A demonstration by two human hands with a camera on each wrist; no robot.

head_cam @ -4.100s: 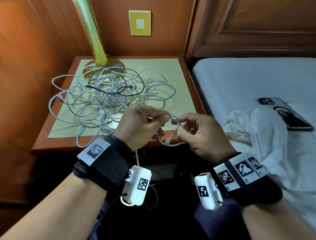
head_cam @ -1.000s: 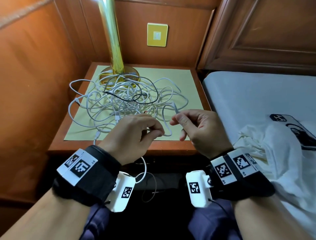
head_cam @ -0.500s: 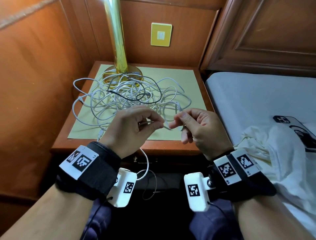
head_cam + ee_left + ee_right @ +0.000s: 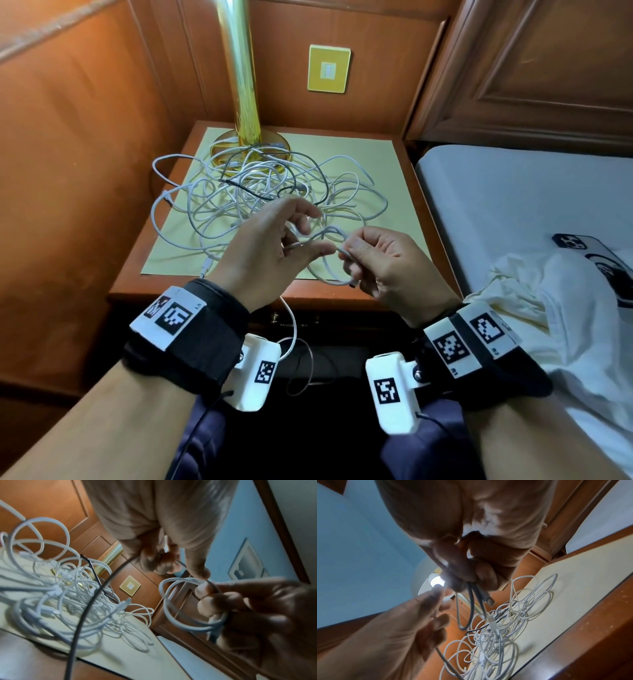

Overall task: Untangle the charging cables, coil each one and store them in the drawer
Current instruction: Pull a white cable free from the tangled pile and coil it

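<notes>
A tangle of white charging cables (image 4: 260, 192) with one black cable (image 4: 308, 171) lies on the nightstand's pale mat (image 4: 376, 161). Both hands hover over the front edge. My right hand (image 4: 346, 251) pinches a small coil of a white cable (image 4: 337, 281), also seen as white cable loops (image 4: 171, 609) from the left wrist. My left hand (image 4: 310, 236) holds the same cable's strand (image 4: 298, 244) between thumb and curled fingers. The cable's tail (image 4: 291, 325) hangs past my left wrist in front of the shadowed drawer front (image 4: 342, 320). In the right wrist view my right fingers (image 4: 471, 577) grip several strands.
A gold lamp base (image 4: 250, 147) stands at the back of the nightstand, partly under the tangle. A yellow wall plate (image 4: 329, 68) is behind it. Wood panelling closes the left side. To the right are the bed (image 4: 513, 192), a crumpled white cloth (image 4: 548, 308) and a phone (image 4: 589, 253).
A small loop of the white cable now hangs from my right hand, where only its end was pinched before. My left fingers have spread a little along the strand.
</notes>
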